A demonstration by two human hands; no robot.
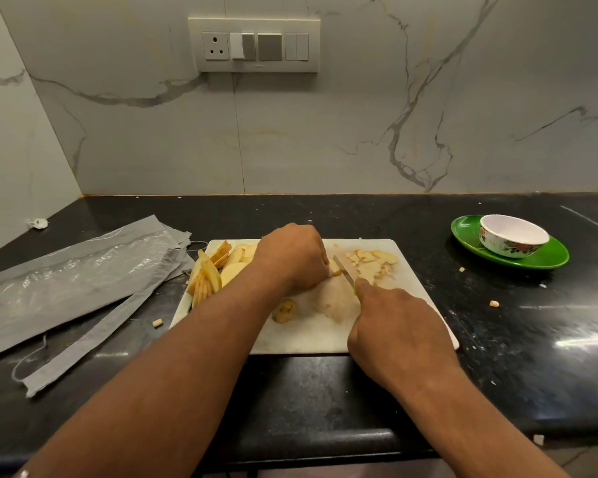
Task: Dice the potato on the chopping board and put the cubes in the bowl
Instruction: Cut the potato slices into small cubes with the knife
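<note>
White chopping board [301,336]: dicing roughly mid-way, bowl [513,238] looks empty.

Left hand [292,258] fingers curled down on a potato piece [335,267]; right hand [399,327] fingers wrapped around the green-handled knife [344,270], blade just beside the left fingertips. Small pile of cubes [372,262] sits on the board's far right. Slices [214,270] fanned at the left edge are uncut. Bowl stands on a green plate [539,258], well apart to the right. A few stray cubes lie on the counter [497,357]. Left: finish cutting, transfer everything.
</note>
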